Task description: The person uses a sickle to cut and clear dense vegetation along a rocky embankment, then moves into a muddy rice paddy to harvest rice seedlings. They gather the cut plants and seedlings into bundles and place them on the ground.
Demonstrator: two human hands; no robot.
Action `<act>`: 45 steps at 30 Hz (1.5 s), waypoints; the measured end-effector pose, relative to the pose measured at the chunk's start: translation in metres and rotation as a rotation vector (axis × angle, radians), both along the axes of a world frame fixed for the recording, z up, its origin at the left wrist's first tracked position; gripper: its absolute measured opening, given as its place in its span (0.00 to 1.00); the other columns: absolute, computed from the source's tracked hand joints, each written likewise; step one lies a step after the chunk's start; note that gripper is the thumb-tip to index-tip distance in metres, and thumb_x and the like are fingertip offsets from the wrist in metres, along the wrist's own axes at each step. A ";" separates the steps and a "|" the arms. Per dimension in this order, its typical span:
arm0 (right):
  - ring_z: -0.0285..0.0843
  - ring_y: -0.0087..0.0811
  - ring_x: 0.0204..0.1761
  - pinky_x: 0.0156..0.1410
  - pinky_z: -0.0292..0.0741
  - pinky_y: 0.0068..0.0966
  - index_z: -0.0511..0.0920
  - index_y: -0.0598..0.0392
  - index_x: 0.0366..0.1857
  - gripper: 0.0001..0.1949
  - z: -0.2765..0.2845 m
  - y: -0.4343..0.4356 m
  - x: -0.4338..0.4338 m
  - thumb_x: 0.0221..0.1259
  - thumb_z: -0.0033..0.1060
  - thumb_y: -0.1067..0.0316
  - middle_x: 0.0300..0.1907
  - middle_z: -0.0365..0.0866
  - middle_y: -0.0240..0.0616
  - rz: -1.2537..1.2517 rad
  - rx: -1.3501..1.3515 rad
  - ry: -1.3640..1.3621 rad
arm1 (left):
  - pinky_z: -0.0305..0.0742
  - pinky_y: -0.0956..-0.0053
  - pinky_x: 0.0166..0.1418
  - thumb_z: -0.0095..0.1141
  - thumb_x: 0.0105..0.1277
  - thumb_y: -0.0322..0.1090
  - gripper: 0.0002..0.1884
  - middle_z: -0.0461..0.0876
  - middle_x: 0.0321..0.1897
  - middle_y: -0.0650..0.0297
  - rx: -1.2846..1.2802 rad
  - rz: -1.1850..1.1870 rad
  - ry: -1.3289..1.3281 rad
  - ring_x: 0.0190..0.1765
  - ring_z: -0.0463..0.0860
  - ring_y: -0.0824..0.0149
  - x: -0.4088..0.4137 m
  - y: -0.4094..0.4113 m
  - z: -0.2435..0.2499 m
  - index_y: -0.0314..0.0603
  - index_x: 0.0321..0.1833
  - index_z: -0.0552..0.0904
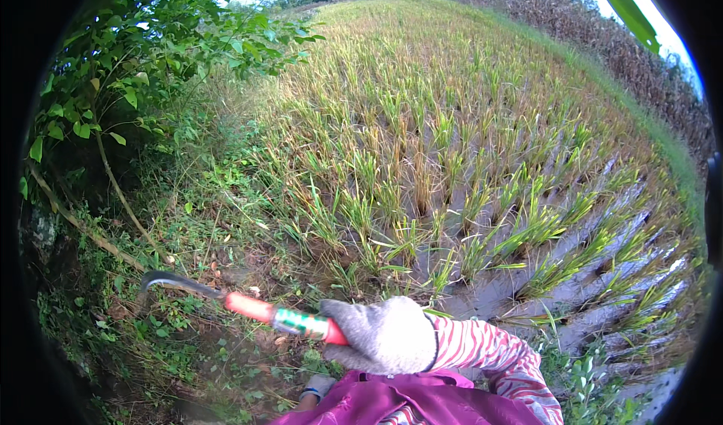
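My right hand (pixel 384 334), in a grey and white knit glove below a striped sleeve, grips the red handle of a sickle (pixel 248 306). The sickle points left across my front, its curved metal blade (pixel 175 281) over weeds and leaf litter; a green and white wrap goes round the handle. Low in the picture, beside my purple garment (pixel 395 399), part of my left hand (pixel 319 385) shows in a light glove with a band at the wrist. It hangs low, and its fingers are too hidden to tell whether they hold anything.
Ahead and to the right, rows of rice stubble (pixel 418 182) stand in muddy water (pixel 497 301). A leafy shrub (pixel 141 58) with bent stems (pixel 90 230) rises at the left over weedy ground (pixel 220 363). Dry brown stalks (pixel 610 41) line the field's far right edge.
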State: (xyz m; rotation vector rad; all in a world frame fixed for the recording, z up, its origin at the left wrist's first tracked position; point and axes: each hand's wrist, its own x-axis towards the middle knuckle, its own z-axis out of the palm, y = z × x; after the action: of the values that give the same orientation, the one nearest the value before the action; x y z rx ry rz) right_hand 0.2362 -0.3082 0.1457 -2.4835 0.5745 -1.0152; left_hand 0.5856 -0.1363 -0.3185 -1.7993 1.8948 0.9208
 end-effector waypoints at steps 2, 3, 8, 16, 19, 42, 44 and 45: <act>0.77 0.36 0.17 0.18 0.71 0.34 0.70 0.54 0.36 0.13 0.061 0.029 0.026 0.51 0.60 0.62 0.17 0.76 0.35 0.163 0.056 -0.082 | 0.75 0.61 0.50 0.41 0.63 0.55 0.22 0.83 0.41 0.53 0.002 0.086 0.050 0.46 0.81 0.49 -0.013 -0.004 -0.001 0.49 0.42 0.83; 0.78 0.36 0.18 0.19 0.73 0.34 0.71 0.59 0.53 0.24 0.077 0.042 0.046 0.55 0.60 0.57 0.19 0.76 0.38 0.240 0.135 0.094 | 0.75 0.61 0.50 0.41 0.63 0.55 0.22 0.83 0.41 0.53 0.008 0.131 0.063 0.46 0.81 0.49 -0.017 -0.003 -0.001 0.49 0.42 0.83; 0.79 0.37 0.19 0.20 0.73 0.35 0.71 0.56 0.51 0.22 0.081 0.065 0.078 0.54 0.60 0.58 0.19 0.77 0.38 0.371 0.007 0.055 | 0.75 0.61 0.50 0.42 0.63 0.53 0.21 0.83 0.41 0.53 0.004 0.278 0.132 0.45 0.81 0.48 -0.041 -0.012 0.007 0.47 0.41 0.83; 0.79 0.39 0.20 0.21 0.73 0.37 0.72 0.52 0.49 0.19 0.065 0.064 0.085 0.53 0.60 0.59 0.19 0.77 0.37 0.227 -0.020 0.041 | 0.75 0.60 0.50 0.43 0.62 0.51 0.20 0.83 0.41 0.52 -0.044 0.306 0.179 0.45 0.81 0.48 -0.024 -0.007 0.009 0.44 0.39 0.83; 0.79 0.40 0.20 0.22 0.73 0.38 0.72 0.51 0.47 0.18 0.052 0.080 0.075 0.52 0.60 0.60 0.19 0.77 0.37 0.080 0.043 0.010 | 0.75 0.60 0.50 0.44 0.62 0.50 0.20 0.83 0.41 0.51 -0.060 0.324 0.180 0.44 0.81 0.47 -0.001 0.014 0.001 0.43 0.38 0.83; 0.60 0.25 0.14 0.16 0.59 0.23 0.67 0.48 0.30 0.06 -0.373 0.203 -0.112 0.64 0.50 0.64 0.16 0.63 0.27 -1.528 1.767 -1.384 | 0.73 0.59 0.45 0.49 0.56 0.47 0.16 0.83 0.37 0.50 0.032 0.460 0.322 0.43 0.80 0.48 0.033 -0.104 0.031 0.44 0.36 0.83; 0.60 0.25 0.14 0.17 0.59 0.23 0.68 0.50 0.29 0.06 -0.379 0.178 -0.111 0.63 0.51 0.65 0.17 0.64 0.29 -1.472 1.798 -1.206 | 0.74 0.60 0.48 0.49 0.58 0.49 0.17 0.83 0.39 0.51 -0.090 0.349 0.410 0.45 0.80 0.48 0.015 -0.115 0.030 0.46 0.40 0.82; 0.65 0.26 0.15 0.16 0.65 0.25 0.69 0.52 0.29 0.07 -0.373 0.160 -0.106 0.62 0.53 0.64 0.18 0.68 0.31 -1.469 1.798 -0.994 | 0.74 0.60 0.50 0.49 0.59 0.49 0.18 0.83 0.40 0.51 -0.168 0.304 0.436 0.45 0.80 0.49 0.007 -0.118 0.022 0.46 0.42 0.82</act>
State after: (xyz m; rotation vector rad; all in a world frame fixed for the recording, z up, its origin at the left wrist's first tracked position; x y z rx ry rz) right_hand 0.1301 -0.1484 -0.2277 0.2739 1.7274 -0.9827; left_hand 0.5925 -0.2546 -0.2960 -2.1683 2.0297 1.3925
